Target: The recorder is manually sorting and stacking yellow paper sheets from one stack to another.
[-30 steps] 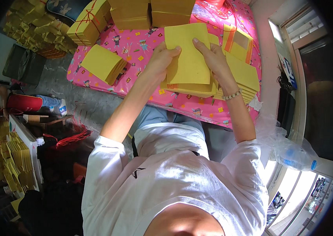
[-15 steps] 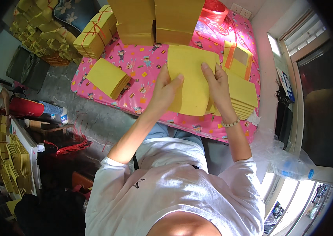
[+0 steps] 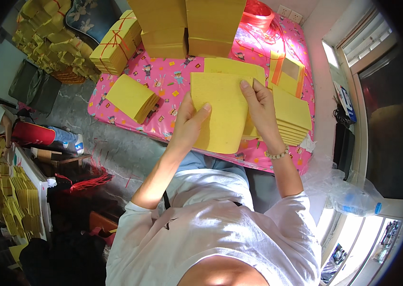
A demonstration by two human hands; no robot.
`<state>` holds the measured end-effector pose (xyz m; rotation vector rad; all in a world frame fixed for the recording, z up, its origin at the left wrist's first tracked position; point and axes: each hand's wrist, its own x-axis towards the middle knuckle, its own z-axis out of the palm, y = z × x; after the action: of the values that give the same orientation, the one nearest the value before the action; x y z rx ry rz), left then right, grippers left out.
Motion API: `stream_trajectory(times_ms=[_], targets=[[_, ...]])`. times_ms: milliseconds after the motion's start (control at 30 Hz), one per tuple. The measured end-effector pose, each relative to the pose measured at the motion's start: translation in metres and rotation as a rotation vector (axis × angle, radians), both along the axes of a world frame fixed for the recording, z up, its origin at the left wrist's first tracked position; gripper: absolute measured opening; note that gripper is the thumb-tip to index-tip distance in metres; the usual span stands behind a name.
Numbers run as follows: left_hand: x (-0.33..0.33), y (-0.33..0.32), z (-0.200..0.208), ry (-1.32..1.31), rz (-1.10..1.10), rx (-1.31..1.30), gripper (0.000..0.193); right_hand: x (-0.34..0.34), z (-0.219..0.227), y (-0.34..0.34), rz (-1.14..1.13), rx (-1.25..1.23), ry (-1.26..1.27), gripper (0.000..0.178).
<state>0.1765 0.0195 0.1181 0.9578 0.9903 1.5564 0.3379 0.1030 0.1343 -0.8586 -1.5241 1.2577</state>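
Between my two hands is a bundle of yellow paper sheets (image 3: 221,114), held up above the near edge of the pink table cover (image 3: 173,81). My left hand (image 3: 188,125) grips its left edge, thumb on the front face and fingers behind. On the other side my right hand (image 3: 261,108) pinches the upper right edge in the same way. Just beyond it lies more yellow paper (image 3: 234,66), partly hidden by the bundle. A layered stack of yellow paper (image 3: 291,110) sits beside my right hand. To the left rests a smaller, slightly curved yellow stack (image 3: 132,97).
Tall yellow paper stacks (image 3: 213,26) stand at the back. Left of them is a bundle tied with red string (image 3: 115,45); red ribbon coils (image 3: 257,15) lie back right. At far left, another person (image 3: 32,131) works by a table piled with yellow paper (image 3: 18,195). A plastic bottle (image 3: 361,202) is at right.
Both hands have brought the yellow paper bundle toward me and slightly left. More of the yellow paper lying behind it now shows.
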Motion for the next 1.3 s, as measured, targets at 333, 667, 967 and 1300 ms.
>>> stream_trajectory(times_ms=[333,667,967,1300], targets=[[-0.034,-0.010,-0.001,0.013,0.059,-0.059,0.040,-0.021,0.005,-0.010,0.248,-0.153,-0.140,0.025],[-0.076,-0.019,-0.006,-0.014,0.144,-0.084,0.036,-0.056,0.012,-0.006,0.422,-0.153,-0.385,0.031],[-0.110,-0.036,-0.017,-0.062,0.281,-0.137,0.033,-0.099,0.002,-0.001,0.601,-0.108,-0.529,0.032],[-0.139,-0.047,-0.027,-0.119,0.428,-0.122,0.033,-0.139,-0.013,-0.002,0.676,0.006,-0.558,0.035]])
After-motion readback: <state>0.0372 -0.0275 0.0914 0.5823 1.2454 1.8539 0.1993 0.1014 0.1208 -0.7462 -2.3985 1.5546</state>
